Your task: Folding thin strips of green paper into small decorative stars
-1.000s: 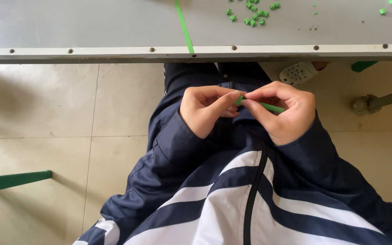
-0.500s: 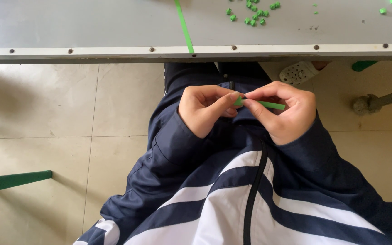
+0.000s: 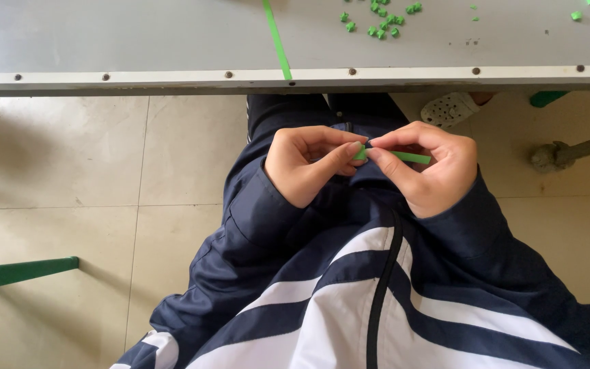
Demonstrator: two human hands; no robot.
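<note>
The left hand [image 3: 305,164] and the right hand [image 3: 431,167] meet over the person's lap, below the near edge of the counter [image 3: 138,41], and between them runs a narrow green paper strip [image 3: 404,157]. Both hands are clenched on it: the left grip pinches the strip's left end between thumb and forefinger, where the paper looks already bunched or folded, and the right grip pinches just beside that point, with the free length passing across the right palm side toward the fingers. The strip's long axis lies nearly level, left to right, parallel to the counter's near edge, tilting slightly down toward the right; its free end points right. To fold well here, I judge the two pinches should stay touching or just beside each other, so the crease forms square across the strip and does not drift, with the loose length kept flat and untwisted. Up on the counter, near its far edge and right of the middle, lies a scatter of small green folded pieces [image 3: 380,14], and another green strip [image 3: 276,37] runs from the far side to the near edge. A pale perforated shoe [image 3: 448,108] shows on the tiled floor [image 3: 69,171] under the counter
</note>
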